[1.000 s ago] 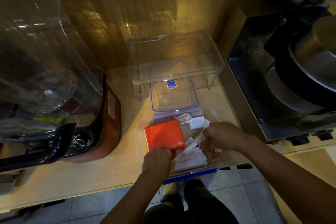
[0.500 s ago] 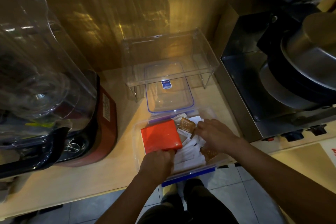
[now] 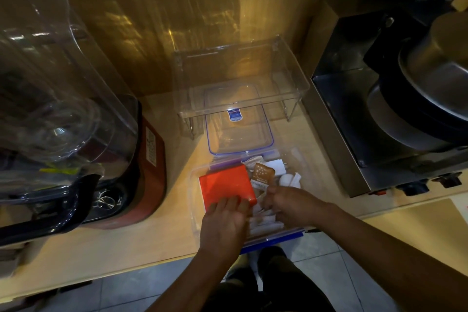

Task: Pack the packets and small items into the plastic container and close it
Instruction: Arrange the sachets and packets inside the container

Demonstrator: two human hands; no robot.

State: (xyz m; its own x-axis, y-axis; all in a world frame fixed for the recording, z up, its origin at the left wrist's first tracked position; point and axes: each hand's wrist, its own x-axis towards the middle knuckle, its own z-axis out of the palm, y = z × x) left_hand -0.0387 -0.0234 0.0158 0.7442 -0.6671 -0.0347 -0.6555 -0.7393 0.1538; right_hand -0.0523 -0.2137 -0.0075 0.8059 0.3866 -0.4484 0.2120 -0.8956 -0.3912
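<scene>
A clear plastic container (image 3: 194, 200) with blue clips sits at the counter's front edge. Inside on the left lies a flat orange packet (image 3: 225, 183). To its right are a brown sachet (image 3: 262, 172), a small white round item (image 3: 285, 180) and a pile of white packets (image 3: 264, 225). My left hand (image 3: 222, 223) lies flat, fingertips pressing on the orange packet's near edge. My right hand (image 3: 290, 206) is inside the container, its fingers curled into the white packets just below the brown sachet. The clear lid (image 3: 239, 138) with a blue rim lies flat behind the container.
A clear acrylic riser (image 3: 240, 76) stands over the far half of the lid. A blender with a red base (image 3: 152, 167) is at the left. A steel appliance (image 3: 354, 119) with a pot fills the right. The wooden counter's edge (image 3: 126, 268) runs below my hands.
My left hand has opened from a fist and now lies flat on the orange packet. My right hand has drawn back toward me, uncovering the brown sachet and the white items.
</scene>
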